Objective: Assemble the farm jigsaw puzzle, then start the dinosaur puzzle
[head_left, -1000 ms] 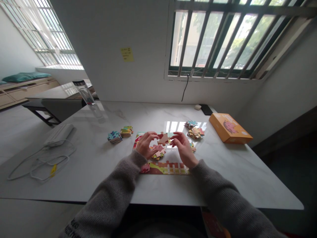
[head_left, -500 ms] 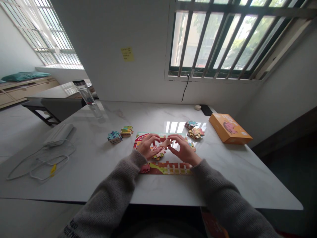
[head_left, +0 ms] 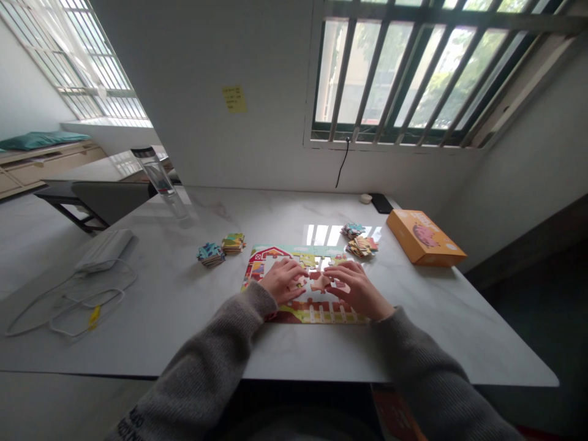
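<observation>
A farm jigsaw puzzle (head_left: 271, 251) with a red barn, partly assembled, lies flat on the table in front of me. My left hand (head_left: 283, 282) is over its middle, thumb and fingers curled round a few puzzle pieces (head_left: 300, 282) that it mostly hides. Just to the right, my right hand (head_left: 354, 289) has its fingertips on a pink puzzle piece (head_left: 320, 283), low over the puzzle's centre. Along the near edge runs a joined strip with a white fence (head_left: 327, 313).
Small stacks of puzzle pieces stand to the left (head_left: 211, 254) and right (head_left: 362, 246) of the puzzle. An orange box (head_left: 425, 237), a black phone (head_left: 380, 203), a glass bottle (head_left: 158, 171) and a white device with a cable (head_left: 105, 250) are also on the table.
Both hands have come down closer to the puzzle and a little apart. The pink piece, earlier raised between both hands, has moved right and lower, at the right fingertips.
</observation>
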Tool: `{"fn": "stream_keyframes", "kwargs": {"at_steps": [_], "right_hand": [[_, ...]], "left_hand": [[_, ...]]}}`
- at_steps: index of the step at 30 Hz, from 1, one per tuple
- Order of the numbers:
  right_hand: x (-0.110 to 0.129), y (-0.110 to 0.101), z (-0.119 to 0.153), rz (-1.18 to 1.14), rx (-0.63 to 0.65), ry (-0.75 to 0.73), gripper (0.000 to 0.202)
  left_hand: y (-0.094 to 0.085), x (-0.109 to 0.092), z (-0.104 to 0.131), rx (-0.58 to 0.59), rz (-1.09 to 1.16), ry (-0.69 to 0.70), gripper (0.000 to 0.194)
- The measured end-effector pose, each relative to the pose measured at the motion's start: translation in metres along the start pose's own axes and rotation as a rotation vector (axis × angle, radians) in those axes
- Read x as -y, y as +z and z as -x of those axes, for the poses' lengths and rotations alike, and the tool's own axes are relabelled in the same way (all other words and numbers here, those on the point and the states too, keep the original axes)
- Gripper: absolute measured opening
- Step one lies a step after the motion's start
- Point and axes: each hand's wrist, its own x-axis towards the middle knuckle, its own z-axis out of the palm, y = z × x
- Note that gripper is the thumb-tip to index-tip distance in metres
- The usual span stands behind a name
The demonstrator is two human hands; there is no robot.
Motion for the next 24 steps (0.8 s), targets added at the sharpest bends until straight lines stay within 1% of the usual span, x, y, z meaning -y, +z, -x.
{"fn": "stream_keyframes", "kwargs": {"at_steps": [4, 8, 12, 16, 21, 24], "right_hand": [[-0.003, -0.001, 0.022, 0.055, 0.05, 0.009, 0.027], [-0.005, 0.002, 0.035, 0.1, 0.061, 0.026, 0.025], [-0.003, 0.001, 0.035, 0.122, 0.082, 0.045, 0.018], [-0.001, -0.001, 0.034, 0.113, 0.086, 0.049, 0.016], [-0.001, -0.001, 0.034, 0.132, 0.095, 0.059, 0.016], [0.001, -0.001, 0.034, 0.147, 0.112, 0.065, 0.017]], "left_hand": [[0.003, -0.004, 0.0, 0.051, -0.02, 0.01, 0.014], [0.003, -0.006, 0.0, 0.04, -0.017, 0.015, 0.012], [0.001, -0.008, -0.001, 0.035, -0.006, 0.016, 0.014], [0.003, -0.012, -0.001, 0.033, -0.007, 0.032, 0.013], [0.017, -0.026, -0.003, 0.054, -0.047, 0.116, 0.016], [0.027, -0.036, -0.004, 0.088, -0.082, 0.17, 0.018]]}}
